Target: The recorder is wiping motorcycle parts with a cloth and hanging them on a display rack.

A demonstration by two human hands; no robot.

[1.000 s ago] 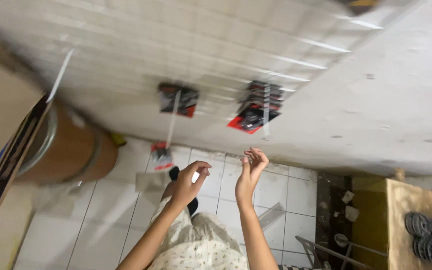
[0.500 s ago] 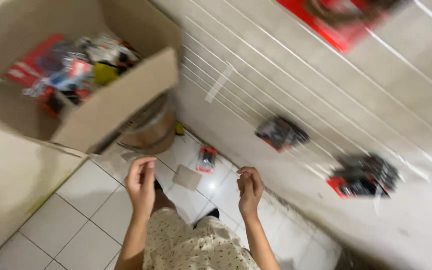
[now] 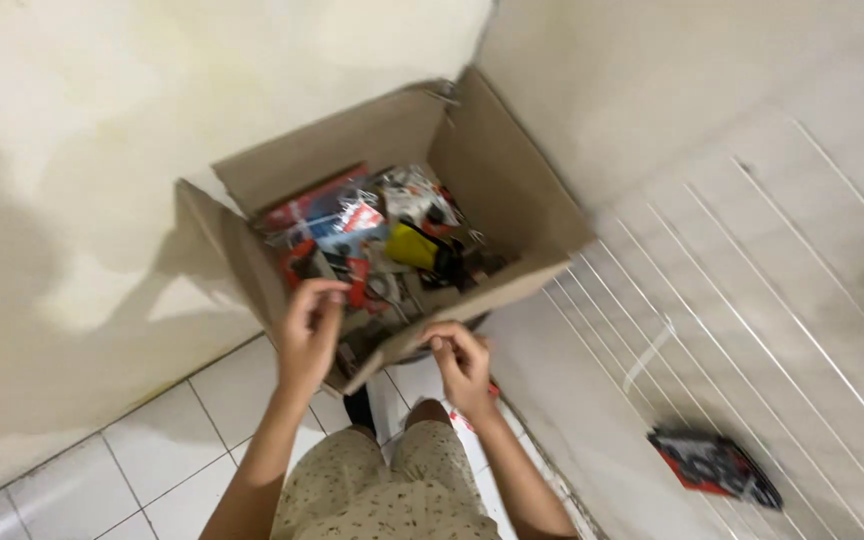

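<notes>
Just past both hands, open cardboard box (image 3: 512, 190) of packets (image 3: 372, 245), tilted, opening facing them. Left hand (image 3: 310, 325) nearer, fingers pinched at box's front edge, contents unclear. Right hand (image 3: 460, 362) curled shut just below rim, grip unclear. Wire rack (image 3: 752, 290) lies right.
</notes>
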